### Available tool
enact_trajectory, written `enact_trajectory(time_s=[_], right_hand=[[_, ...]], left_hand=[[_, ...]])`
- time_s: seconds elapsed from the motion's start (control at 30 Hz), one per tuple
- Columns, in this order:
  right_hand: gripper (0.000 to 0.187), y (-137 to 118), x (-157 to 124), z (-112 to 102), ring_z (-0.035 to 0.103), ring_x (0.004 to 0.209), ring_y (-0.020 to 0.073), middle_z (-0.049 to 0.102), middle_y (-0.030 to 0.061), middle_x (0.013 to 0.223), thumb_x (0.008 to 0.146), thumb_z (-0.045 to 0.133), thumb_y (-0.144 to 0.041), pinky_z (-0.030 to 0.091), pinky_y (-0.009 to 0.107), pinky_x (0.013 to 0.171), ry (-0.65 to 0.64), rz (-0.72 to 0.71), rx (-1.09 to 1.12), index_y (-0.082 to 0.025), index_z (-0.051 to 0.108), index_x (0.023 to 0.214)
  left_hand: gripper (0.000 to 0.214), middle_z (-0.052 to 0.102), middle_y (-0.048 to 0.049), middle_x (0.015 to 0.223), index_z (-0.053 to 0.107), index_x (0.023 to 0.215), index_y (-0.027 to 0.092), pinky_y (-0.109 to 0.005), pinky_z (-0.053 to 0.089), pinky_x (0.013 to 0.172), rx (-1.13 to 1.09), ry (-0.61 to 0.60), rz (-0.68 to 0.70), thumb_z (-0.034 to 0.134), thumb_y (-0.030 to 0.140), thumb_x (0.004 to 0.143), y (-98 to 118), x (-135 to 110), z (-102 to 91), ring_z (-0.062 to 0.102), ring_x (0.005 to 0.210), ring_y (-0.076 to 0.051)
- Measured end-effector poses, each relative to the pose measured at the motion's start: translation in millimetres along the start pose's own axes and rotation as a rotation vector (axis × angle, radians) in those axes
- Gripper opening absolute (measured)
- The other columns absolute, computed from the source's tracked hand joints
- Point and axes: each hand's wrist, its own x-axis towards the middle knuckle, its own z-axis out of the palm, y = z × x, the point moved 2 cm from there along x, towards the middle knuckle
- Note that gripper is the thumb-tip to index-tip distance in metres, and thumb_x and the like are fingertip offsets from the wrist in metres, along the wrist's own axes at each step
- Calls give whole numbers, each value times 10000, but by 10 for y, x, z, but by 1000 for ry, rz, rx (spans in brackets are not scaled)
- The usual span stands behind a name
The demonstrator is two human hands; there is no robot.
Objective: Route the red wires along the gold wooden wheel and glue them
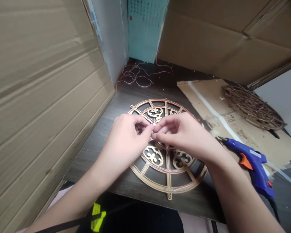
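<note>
Well, the left hand [122, 142] and the right hand [181, 136] met in tight pinches over a round gold fretwork panel [153, 155] lying flat, fingertips almost closed; what they gripped was too hidden to tell. Beyond the panel lay a tangle of thin wire [138, 76] — and to its right, a blue hot glue gun [253, 165].

A blue hot glue gun [253, 165] with an orange trigger is laid at right on the dark wood bench [92, 152], its nozzle partly over a worn cardboard sheet [223, 129]. A round brown frame wound with tangled strands [253, 108] is placed on that sheet. Loose red-and-white wire [138, 76] is looped at the back. Corrugated cardboard panels [38, 97] stand alongside; a teal printed sheet [145, 26] is seen between them.
</note>
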Motion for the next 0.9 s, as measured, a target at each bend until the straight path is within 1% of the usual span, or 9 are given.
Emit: enact_trajectory(time_s=[0.07,0.13,0.2,0.27,0.33,0.43,0.6,0.77,0.9], right_hand=[[91,-19,-9,-31,652,561,136,727,11,666,756,751,-139,469,225,520,77,12,-90,-172,716,833],[57,-40,-18,-53,644,550,139,713,11,640,759,757,-163,461,240,522,136,21,-237,-178,702,753],[125,-52,-20,-52,633,556,139,703,13,618,771,765,-210,446,248,521,132,41,-355,-183,690,674],[171,-55,-18,-41,613,553,133,696,7,606,792,755,-248,426,249,510,97,57,-395,-188,688,646],[156,-50,-16,-34,589,545,121,691,-2,599,807,729,-235,406,241,499,69,51,-384,-190,702,660],[131,-26,-16,-39,560,536,107,691,-4,604,814,664,-160,379,224,483,29,39,-335,-183,730,704],[147,30,-8,-51,575,544,104,694,-2,619,768,633,-86,406,203,492,-56,72,-176,-175,749,754],[85,54,8,-63,546,526,94,687,0,608,784,705,-154,385,192,466,-34,113,-152,-179,779,753],[72,59,17,-65,531,502,90,662,-1,574,775,760,-208,387,194,449,0,102,-154,-173,784,716]], left_hand=[[131,751,8,727,803,809,205,-310,443,594,54,17,26,677,202,845,-17,-21,4,599,581,-149],[127,756,1,770,795,814,212,-338,468,659,131,17,81,676,199,858,-34,-44,17,644,687,-182],[128,762,-4,817,798,834,224,-371,488,734,206,13,141,684,176,864,-47,-63,34,658,805,-213],[122,765,-5,848,807,862,237,-398,496,790,260,12,184,706,168,868,-53,-76,48,648,878,-230],[109,767,-6,871,813,870,244,-409,496,814,290,18,206,733,170,865,-51,-87,55,641,908,-237],[102,761,-7,881,809,852,238,-406,489,800,301,30,219,743,159,859,-43,-96,51,640,902,-234],[103,745,-6,841,790,801,224,-400,479,777,280,39,213,746,136,834,-43,-81,42,629,862,-223],[124,744,-10,832,788,796,219,-399,480,786,257,8,226,720,125,842,-41,-77,61,624,882,-229],[144,744,-9,833,795,826,217,-401,484,787,255,-12,247,700,111,846,-42,-88,62,621,881,-230]])
